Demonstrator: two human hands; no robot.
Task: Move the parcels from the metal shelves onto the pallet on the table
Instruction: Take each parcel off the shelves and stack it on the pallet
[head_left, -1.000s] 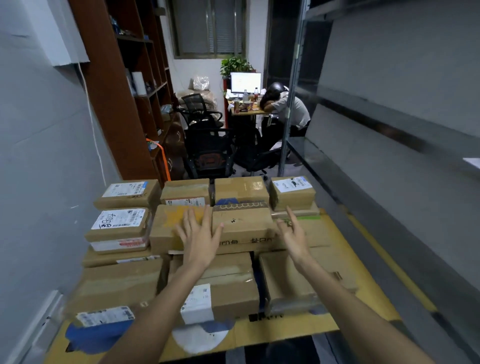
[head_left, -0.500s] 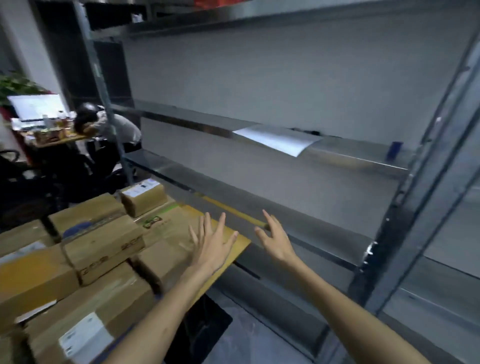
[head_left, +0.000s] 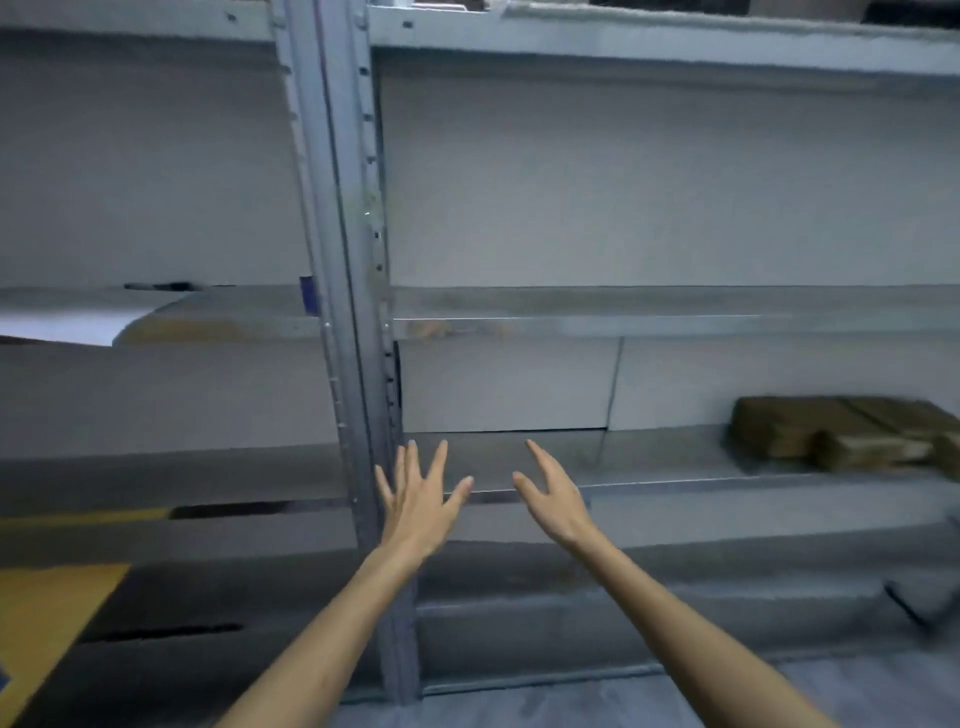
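Left hand and right hand are both held out with fingers spread, gripping nothing, before the front edge of the metal shelves. At 3 o'clock from the right hand, well apart, blurred brown parcels lie flat on that shelf board, their long axis running along it, 9 to 3 o'clock.

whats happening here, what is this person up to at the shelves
A person stands facing the metal shelves with both hands out, open and holding nothing. The left hand is in front of the upright post; the right hand reaches toward the lower shelf. Brown parcels lie at that shelf's right end, apart from both hands.
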